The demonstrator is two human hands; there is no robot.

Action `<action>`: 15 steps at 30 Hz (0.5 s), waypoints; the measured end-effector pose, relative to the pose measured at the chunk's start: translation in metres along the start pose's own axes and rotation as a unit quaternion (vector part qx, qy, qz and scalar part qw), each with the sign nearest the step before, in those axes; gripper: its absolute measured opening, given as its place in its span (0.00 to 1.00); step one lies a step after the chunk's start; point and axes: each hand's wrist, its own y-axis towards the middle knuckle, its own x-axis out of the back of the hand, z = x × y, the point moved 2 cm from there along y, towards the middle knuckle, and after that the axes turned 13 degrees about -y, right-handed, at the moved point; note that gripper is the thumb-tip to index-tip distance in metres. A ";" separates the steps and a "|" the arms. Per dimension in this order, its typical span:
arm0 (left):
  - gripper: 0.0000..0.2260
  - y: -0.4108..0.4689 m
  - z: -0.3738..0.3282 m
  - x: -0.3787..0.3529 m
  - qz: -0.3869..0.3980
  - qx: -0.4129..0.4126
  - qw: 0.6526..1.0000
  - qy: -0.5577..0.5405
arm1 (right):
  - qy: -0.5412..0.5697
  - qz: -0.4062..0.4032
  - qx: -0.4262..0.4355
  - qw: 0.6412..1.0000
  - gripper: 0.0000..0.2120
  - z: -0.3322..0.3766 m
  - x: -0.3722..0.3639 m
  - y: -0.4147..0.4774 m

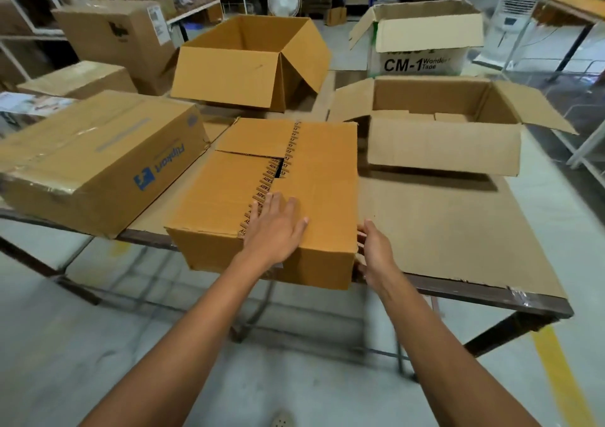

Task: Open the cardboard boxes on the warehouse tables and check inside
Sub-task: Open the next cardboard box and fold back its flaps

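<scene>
The left hand [273,230] lies flat, fingers straight and spread, on top of the closed cardboard box [314,197] at the tabletop's [458,230] near edge. The right hand [376,253], fingers relaxed, touches the box's right near corner.

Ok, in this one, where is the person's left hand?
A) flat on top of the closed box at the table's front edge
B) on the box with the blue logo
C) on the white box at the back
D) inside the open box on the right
A: the left hand lies flat, fingers straight, on top of the closed box, over its strip of printed tape.
</scene>
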 end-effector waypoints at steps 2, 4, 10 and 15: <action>0.31 -0.013 -0.005 -0.002 -0.007 0.005 1.000 0.000 | 0.040 -0.048 -0.014 0.998 0.13 -0.024 0.004 -0.004; 0.31 -0.024 -0.007 -0.004 -0.011 0.012 1.000 -0.003 | 0.035 -0.067 -0.041 0.996 0.09 -0.065 0.007 0.007; 0.32 -0.048 -0.008 -0.005 -0.011 0.034 0.999 -0.014 | 0.126 0.065 -0.189 0.972 0.16 -0.103 -0.002 -0.023; 0.32 -0.049 -0.009 0.006 -0.008 0.034 0.999 -0.023 | 0.156 0.113 -0.191 0.963 0.20 -0.084 -0.002 -0.025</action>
